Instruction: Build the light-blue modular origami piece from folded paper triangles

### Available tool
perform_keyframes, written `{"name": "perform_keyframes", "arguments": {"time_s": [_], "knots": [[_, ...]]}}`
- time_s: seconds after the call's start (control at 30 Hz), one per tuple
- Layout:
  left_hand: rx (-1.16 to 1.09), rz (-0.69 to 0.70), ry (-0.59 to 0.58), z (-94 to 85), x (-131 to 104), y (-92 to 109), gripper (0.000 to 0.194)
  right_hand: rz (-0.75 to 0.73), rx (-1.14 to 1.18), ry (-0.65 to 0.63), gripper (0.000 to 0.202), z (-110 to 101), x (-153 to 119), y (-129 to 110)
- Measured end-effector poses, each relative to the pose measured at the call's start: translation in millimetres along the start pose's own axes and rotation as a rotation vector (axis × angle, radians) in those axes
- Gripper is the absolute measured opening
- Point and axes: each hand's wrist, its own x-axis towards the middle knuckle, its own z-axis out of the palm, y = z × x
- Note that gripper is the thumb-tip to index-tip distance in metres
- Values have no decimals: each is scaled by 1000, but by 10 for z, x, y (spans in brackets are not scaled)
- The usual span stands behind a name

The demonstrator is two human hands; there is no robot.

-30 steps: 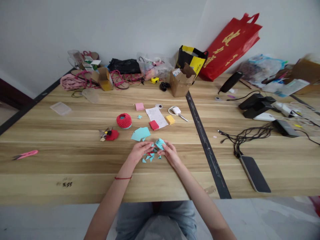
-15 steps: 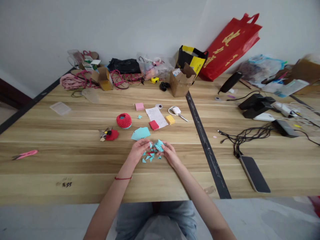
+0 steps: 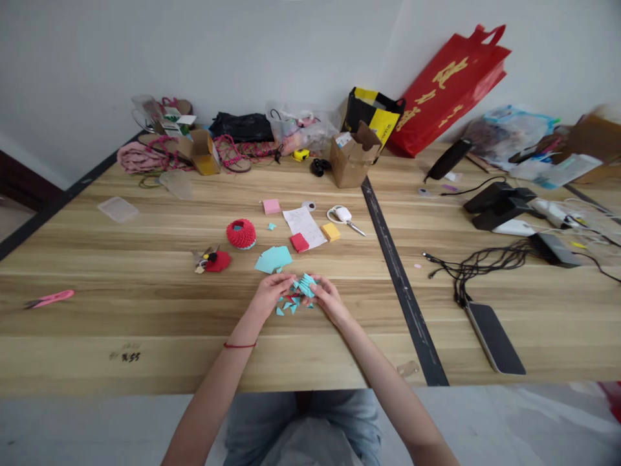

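Between the fingers of my right hand [image 3: 328, 299] is a cluster of folded turquoise paper pieces [image 3: 306, 285], stacked in ridges. My left hand [image 3: 272, 291] pinches a small turquoise paper piece [image 3: 295, 283] against the cluster's left side. Below my hands lie several loose turquoise paper triangles [image 3: 286, 307], a bit of red among them. Just beyond my left hand rests a fan of flat turquoise paper sheets [image 3: 273, 259]. Farther off sits a round red folded-paper piece [image 3: 241, 233] with a turquoise base.
Red [image 3: 299, 243], yellow [image 3: 331, 232] and pink paper stacks [image 3: 272, 206] lie around a written sheet [image 3: 301, 223]. A pink-handled cutter [image 3: 50, 299] is far left. To the right are a black strip [image 3: 402, 278], cables [image 3: 485, 259] and a phone-like slab [image 3: 495, 338]. Boxes and bags line the wall.
My left fingers have moved slightly right, bringing the small piece up to the cluster. The cluster has turned and shifted a little left in my right hand.
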Motion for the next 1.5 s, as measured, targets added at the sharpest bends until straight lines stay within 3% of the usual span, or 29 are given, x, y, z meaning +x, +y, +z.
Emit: {"name": "perform_keyframes", "arguments": {"time_s": [0.63, 0.77, 0.97, 1.07, 1.5], "knots": [[54, 17, 25, 39, -25, 11, 43, 1, -31, -23, 37, -26, 19, 48], [140, 114, 57, 65, -51, 42, 39, -15, -34, 21, 40, -29, 39, 71], [355, 286, 15, 87, -87, 39, 28, -48, -18, 80, 42, -25, 61, 94], [413, 363, 31, 67, -82, 7, 32, -63, -29, 86, 43, -23, 64, 103], [547, 403, -6, 56, -81, 5, 24, -94, -51, 53, 44, -62, 85, 178]]}}
